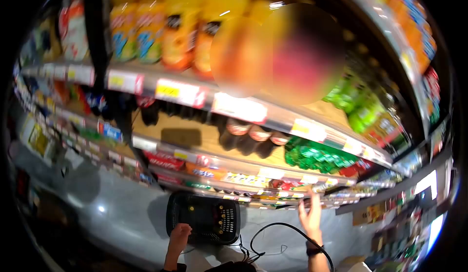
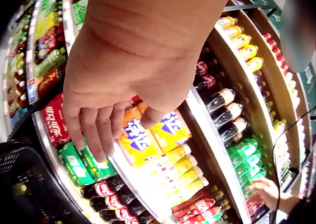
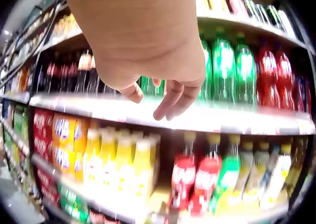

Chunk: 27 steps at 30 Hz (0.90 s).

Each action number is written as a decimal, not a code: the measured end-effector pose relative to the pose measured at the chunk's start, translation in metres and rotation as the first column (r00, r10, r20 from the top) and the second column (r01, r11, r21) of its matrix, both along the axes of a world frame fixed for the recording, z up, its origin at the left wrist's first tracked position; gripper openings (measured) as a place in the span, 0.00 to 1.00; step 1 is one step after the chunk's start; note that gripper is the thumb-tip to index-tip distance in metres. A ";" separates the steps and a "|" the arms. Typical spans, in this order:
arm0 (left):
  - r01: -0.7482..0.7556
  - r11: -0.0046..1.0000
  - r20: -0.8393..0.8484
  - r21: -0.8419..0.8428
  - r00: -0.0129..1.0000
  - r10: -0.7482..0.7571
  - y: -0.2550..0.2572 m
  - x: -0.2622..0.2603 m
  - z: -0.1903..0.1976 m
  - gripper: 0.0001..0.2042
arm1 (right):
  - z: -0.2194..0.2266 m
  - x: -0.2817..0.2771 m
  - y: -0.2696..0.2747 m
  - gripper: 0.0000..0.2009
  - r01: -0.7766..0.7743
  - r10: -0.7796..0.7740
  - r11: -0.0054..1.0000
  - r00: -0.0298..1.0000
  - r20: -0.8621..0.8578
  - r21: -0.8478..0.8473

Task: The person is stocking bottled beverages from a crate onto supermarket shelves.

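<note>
My left hand (image 1: 179, 234) hangs over the near left rim of a black shopping basket (image 1: 171, 208). In the left wrist view its fingers (image 2: 101, 127) dangle loosely with nothing in them, overlapping orange soda packs (image 2: 143, 140) and green can packs (image 2: 84, 164) on the shelves behind. My right hand (image 1: 310, 216) reaches out toward the drink shelves on the right, fingers bent and holding nothing. In the right wrist view, those fingers (image 3: 173, 98) hang in front of a shelf edge (image 3: 217, 117), with green soda bottles (image 3: 223, 68) just behind.
Yellow drink bottles (image 3: 118, 159) and red soda bottles (image 3: 182, 179) stand on the shelf below. Large orange bottles (image 1: 180, 33) line an upper shelf. A black cable (image 1: 280, 224) loops near my right forearm. The basket stands on the grey floor (image 1: 112, 208).
</note>
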<state>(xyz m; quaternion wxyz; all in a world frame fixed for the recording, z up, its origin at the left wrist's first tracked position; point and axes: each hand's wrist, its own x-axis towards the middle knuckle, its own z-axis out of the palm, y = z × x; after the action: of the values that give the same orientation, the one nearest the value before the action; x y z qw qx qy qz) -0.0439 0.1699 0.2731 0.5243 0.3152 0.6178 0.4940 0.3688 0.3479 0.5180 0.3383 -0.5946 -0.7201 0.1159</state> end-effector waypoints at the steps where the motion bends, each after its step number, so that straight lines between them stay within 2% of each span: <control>1: 0.013 0.998 0.003 0.064 1.000 -0.014 0.010 -0.004 0.013 0.15 | 0.034 0.000 0.008 0.23 0.012 -0.007 0.989 0.999 -0.040 0.147; 3: 0.033 0.994 -0.013 0.100 0.999 -0.032 0.029 -0.009 0.059 0.12 | 0.110 -0.013 0.023 0.24 -0.033 -0.003 0.886 0.997 0.078 0.463; 5: 0.070 0.960 0.010 0.270 0.997 -0.075 0.042 -0.010 0.087 0.10 | 0.174 -0.015 0.034 0.27 -0.063 -0.179 0.722 0.945 0.273 0.689; 6: 0.068 0.957 0.061 0.282 0.994 -0.089 0.049 -0.009 0.096 0.10 | 0.195 -0.014 0.043 0.28 -0.029 -0.171 0.713 0.962 0.213 0.701; 7: 0.087 0.954 0.044 0.286 0.994 -0.104 0.053 -0.006 0.112 0.10 | 0.216 -0.012 0.049 0.30 0.003 -0.160 0.702 0.975 0.155 0.712; 9: 0.106 0.964 0.033 0.245 0.992 -0.118 0.063 0.002 0.142 0.10 | 0.261 -0.015 0.062 0.32 0.017 -0.248 0.657 0.949 0.195 0.754; 11: 0.105 0.951 0.052 0.292 0.991 -0.126 0.068 0.011 0.146 0.11 | 0.297 -0.015 0.077 0.33 0.084 -0.303 0.738 0.928 0.217 0.670; 12: 0.111 0.954 0.078 0.278 0.987 -0.138 0.070 0.015 0.149 0.11 | 0.309 -0.011 0.091 0.33 0.064 -0.349 0.707 0.898 0.269 0.705; 13: 0.116 0.958 0.103 0.264 0.984 -0.148 0.071 0.018 0.151 0.11 | 0.316 -0.007 0.108 0.33 0.040 -0.393 0.677 0.864 0.315 0.735; 15: 0.142 0.950 0.074 0.279 0.983 -0.169 0.073 0.025 0.155 0.11 | 0.320 0.010 0.145 0.34 0.031 -0.409 0.689 0.842 0.352 0.724; 17: 0.156 0.945 0.049 0.287 0.983 -0.177 0.071 0.033 0.163 0.11 | 0.318 0.022 0.171 0.33 0.092 -0.466 0.753 0.774 0.430 0.651; 19: 0.158 0.944 0.064 0.291 0.981 -0.185 0.068 0.039 0.175 0.11 | 0.317 0.016 0.167 0.31 0.069 -0.436 0.761 0.790 0.431 0.645; 21: 0.156 0.939 0.065 0.307 0.981 -0.184 0.069 0.041 0.178 0.12 | 0.319 0.009 0.151 0.29 -0.003 -0.328 0.732 0.875 0.356 0.681; 23: 0.156 0.934 0.068 0.321 0.980 -0.187 0.072 0.047 0.182 0.12 | 0.313 -0.001 0.129 0.30 -0.078 -0.247 0.711 0.903 0.352 0.699; 25: 0.133 0.909 0.120 0.395 0.973 -0.195 0.075 0.051 0.191 0.13 | 0.302 -0.009 0.104 0.30 -0.223 -0.214 0.613 0.877 0.431 0.758; 26: 0.163 0.904 0.125 0.395 0.965 -0.229 0.078 0.054 0.203 0.13 | 0.296 -0.009 0.098 0.30 -0.302 -0.247 0.498 0.849 0.467 0.813; 27: 0.149 0.912 0.136 0.382 0.967 -0.215 0.082 0.059 0.214 0.13 | 0.294 -0.013 0.089 0.31 -0.366 -0.184 0.380 0.870 0.458 0.849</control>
<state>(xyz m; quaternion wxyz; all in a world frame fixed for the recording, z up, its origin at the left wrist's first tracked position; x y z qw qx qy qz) 0.0147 0.2517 0.4869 0.5518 0.4199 0.4334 0.5756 0.3557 0.4371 0.8120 0.4117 -0.2714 -0.7533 -0.4352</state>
